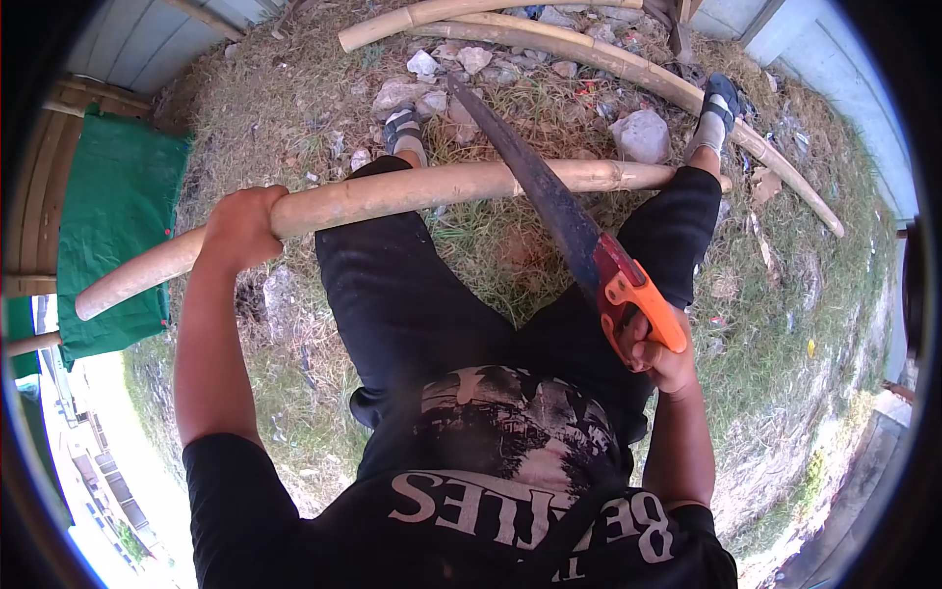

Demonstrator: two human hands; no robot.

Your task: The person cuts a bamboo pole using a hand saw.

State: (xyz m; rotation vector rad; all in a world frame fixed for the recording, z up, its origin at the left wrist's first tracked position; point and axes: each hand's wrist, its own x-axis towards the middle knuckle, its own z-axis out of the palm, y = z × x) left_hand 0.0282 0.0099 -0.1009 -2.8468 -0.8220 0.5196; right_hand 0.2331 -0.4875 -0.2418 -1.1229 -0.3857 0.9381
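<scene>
A thick bamboo pole (422, 188) lies across my legs, from the left side of the view to my right knee. My left hand (245, 228) is wrapped round its left part. In my right hand (659, 353) is a handsaw (549, 196), gripped by its orange and red handle. The dark blade points up and to the left and passes over the pole. Whether its teeth touch the bamboo I cannot tell.
More bamboo poles (589, 47) lie on the grass ahead, near my feet. Stones, such as a large pale rock (641, 136), are scattered there. A green sheet (118, 236) hangs at the left. A pale wall (854, 88) stands at the right.
</scene>
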